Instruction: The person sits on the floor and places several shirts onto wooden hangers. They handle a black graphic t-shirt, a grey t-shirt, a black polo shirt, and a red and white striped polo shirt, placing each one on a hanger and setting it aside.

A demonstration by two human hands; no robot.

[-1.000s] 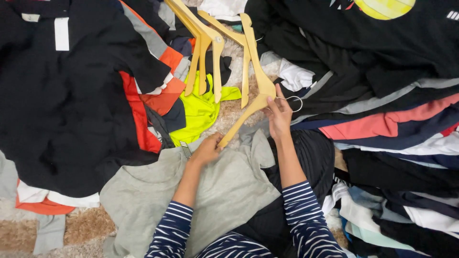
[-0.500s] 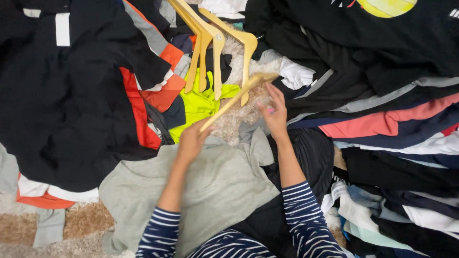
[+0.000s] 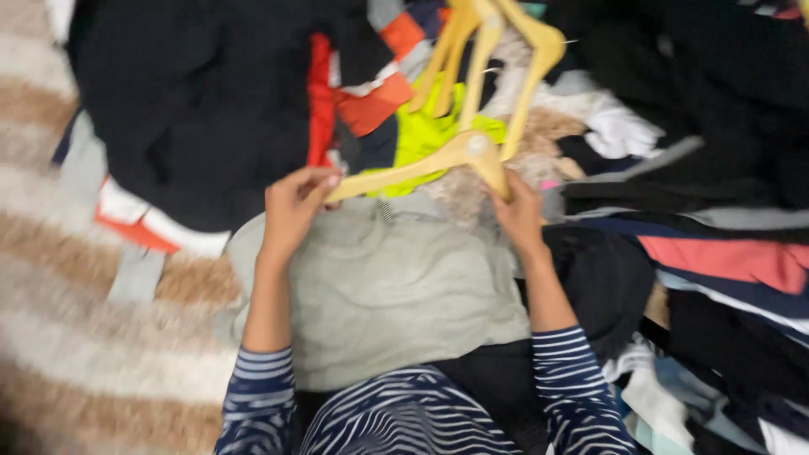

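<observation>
Gripping one wooden hanger at both ends, just above grey top spread in lap: left hand closed on left tip, right hand pinching right end near hook. Long axis running left-right, slightly tilted up toward right. Beyond, spare hangers on clothes pile.

Wooden hanger now level, lower

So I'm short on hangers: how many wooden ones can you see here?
3, possibly more. One hanger is held by the left hand and right hand. Two loose hangers lie crossed above, on the clothes; blur may hide others.
</observation>
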